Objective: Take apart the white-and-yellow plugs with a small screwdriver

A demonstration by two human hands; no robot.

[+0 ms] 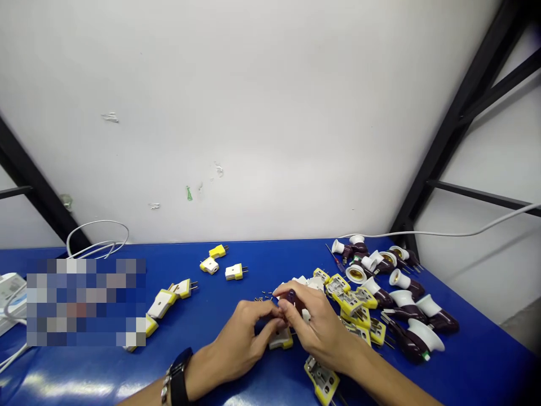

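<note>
My right hand (315,318) is closed around a dark maroon rounded piece (292,298); my fingers cover most of it, so its kind does not show. Thumb and forefinger of my left hand (243,332) are pinched together against the right fingertips, and what they hold is hidden. Just below the fingertips lies a white-and-yellow two-pin plug (282,340), partly covered. Small screws (258,299) are scattered behind my left hand. Opened plug halves (357,304) with metal pins are heaped beside my right hand, and another plug half (322,380) lies nearer me.
Maroon lamp holders with white sockets (406,304) crowd the right side. A screwdriver (337,260) lies near the wall. Several assembled plugs (163,303) sit on the left of the blue table (177,361). A white cable (456,232) crosses at right; a pixelated patch hides the left.
</note>
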